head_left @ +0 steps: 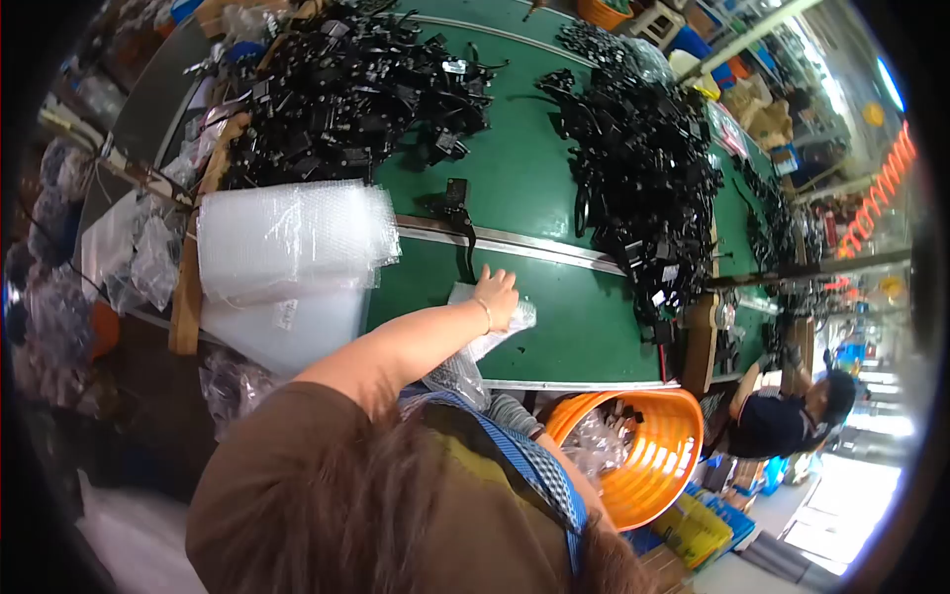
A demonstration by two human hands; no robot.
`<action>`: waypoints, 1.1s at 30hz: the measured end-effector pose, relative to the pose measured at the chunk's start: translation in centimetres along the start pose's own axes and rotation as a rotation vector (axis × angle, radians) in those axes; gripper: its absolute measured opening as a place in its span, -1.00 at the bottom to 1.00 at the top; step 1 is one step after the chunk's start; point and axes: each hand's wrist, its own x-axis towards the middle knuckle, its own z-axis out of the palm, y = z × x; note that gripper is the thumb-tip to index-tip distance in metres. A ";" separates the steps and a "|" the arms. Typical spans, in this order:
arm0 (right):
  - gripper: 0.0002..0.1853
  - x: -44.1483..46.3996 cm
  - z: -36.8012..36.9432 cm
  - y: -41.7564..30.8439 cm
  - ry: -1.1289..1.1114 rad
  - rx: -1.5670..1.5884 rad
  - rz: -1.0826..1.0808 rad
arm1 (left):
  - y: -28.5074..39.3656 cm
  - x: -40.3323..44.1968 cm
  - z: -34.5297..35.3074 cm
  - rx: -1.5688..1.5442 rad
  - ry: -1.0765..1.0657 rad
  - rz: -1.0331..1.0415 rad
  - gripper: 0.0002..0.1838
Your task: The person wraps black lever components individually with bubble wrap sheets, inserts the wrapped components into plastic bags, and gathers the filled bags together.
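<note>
My left hand [498, 298] lies over a clear bubble-wrap piece [522, 316] on the green table, fingers apart and pointing away from me. A pale strip under the palm runs back towards the table's front edge. Just beyond the fingertips, a black brake-lever-like part [467, 238] rests across the metal strip. My right hand [507, 412], apparently in a grey striped glove, is low at the table's edge, beside more bubble wrap [458, 380]. Its fingers are hidden behind the bubble wrap and my blue strap.
Stacked bubble-wrap sheets [292, 240] lie to the left. Heaps of black parts [346, 99] cover the back left and right [643, 158]. An orange basket [678, 445] with plastic bags stands at the front right. Another person [782, 421] works farther right.
</note>
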 end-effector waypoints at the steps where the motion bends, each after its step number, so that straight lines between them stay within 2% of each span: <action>1: -0.43 0.0 0.3 1.2 -0.089 -0.062 0.023 | -0.3 0.0 2.1 -0.004 0.003 0.006 -0.41; 4: -0.44 -1.3 -1.0 2.6 -0.095 0.087 -0.029 | -1.5 -2.7 -0.4 -0.256 0.327 0.072 -0.71; 5: -0.44 -1.6 -1.6 2.9 -0.058 0.230 -0.063 | -2.7 -3.6 -3.1 -0.389 0.363 0.052 -0.70; 6: -0.44 -2.0 -2.3 2.9 -0.017 0.432 -0.112 | -3.9 -4.9 -4.9 -0.428 0.594 -0.013 -0.70; 7: -0.45 -2.2 -3.0 2.8 0.026 0.713 -0.161 | -5.4 -6.1 -6.5 -0.566 0.667 -0.266 -0.70; 8: -0.45 -2.2 -3.5 2.6 0.054 0.984 -0.224 | -9.1 -6.2 -5.8 -0.559 0.870 -0.285 -0.71; 9: -0.45 -2.3 -4.1 2.7 0.092 1.214 -0.295 | -10.9 -8.3 -8.6 -0.606 0.845 -0.422 -0.71; 10: -0.45 -2.3 -4.7 2.9 0.147 1.370 -0.369 | -13.1 -10.1 -9.5 -0.405 0.969 -0.351 -0.69; 12: -0.46 -3.0 -6.3 4.0 0.304 1.532 -0.506 | -15.1 -14.8 -12.2 -0.118 0.740 -0.548 -0.58; 13: -0.46 -3.5 -7.4 4.5 0.418 1.513 -0.557 | -16.5 -16.5 -12.3 -0.019 0.798 -0.556 -0.58; 15: -0.43 -5.5 -8.4 5.9 0.691 1.060 -0.383 | -18.2 -19.4 -12.9 -0.414 0.849 -0.654 -0.68; 17: -0.57 -3.3 -10.0 8.3 0.986 0.643 -0.208 | -19.9 -21.7 -12.7 -0.325 0.850 -0.710 -0.75; 18: -0.59 -2.4 -11.0 8.9 1.116 0.444 -0.079 | -19.7 -22.6 -13.5 -0.398 0.882 -0.734 -0.79; 19: -0.57 -1.7 -12.2 9.3 0.989 0.415 0.180 | -20.5 -23.6 -13.3 -0.387 0.925 -0.694 -0.80; 20: -0.55 -1.0 -13.0 10.4 0.883 0.051 0.430 | -21.4 -24.3 -12.9 -0.376 0.966 -0.650 -0.82; 21: -0.48 -0.4 -13.0 10.8 0.831 -0.138 0.499 | -22.3 -25.0 -12.9 -0.365 1.008 -0.603 -0.84; 23: -0.39 -0.8 -12.8 10.2 0.845 0.077 0.585 | -23.5 -26.1 -13.1 -0.523 0.999 -0.693 -0.85; 25: -0.30 -1.1 -11.7 8.4 1.184 -0.004 0.601 | -24.1 -26.2 -13.4 -0.647 0.968 -0.711 -0.83; 26: -0.24 -1.1 -11.6 7.3 1.364 -0.051 0.603 | -24.5 -25.5 -12.9 -0.750 1.006 -0.699 -0.75; 28: -0.17 -1.8 -12.6 2.7 1.589 -0.118 0.193 | -21.1 -24.8 -13.8 -0.354 0.946 -0.556 -0.65; 29: -0.29 -1.2 -13.0 -0.3 1.642 -0.095 0.050 | -19.4 -24.7 -13.7 -0.158 0.905 -0.488 -0.59; 30: -0.42 -0.6 -13.4 -2.5 1.465 -0.105 -0.122 | -18.8 -24.9 -13.0 -0.122 0.830 -0.551 -0.56; 31: -0.47 0.5 -13.3 -4.8 1.327 -0.149 -0.172 | -18.5 -25.0 -12.1 -0.085 0.750 -0.610 -0.52; 33: -0.50 3.5 -13.0 -8.1 1.190 -0.231 -0.153 | -19.4 -24.9 -10.9 -0.094 0.597 -0.679 -0.49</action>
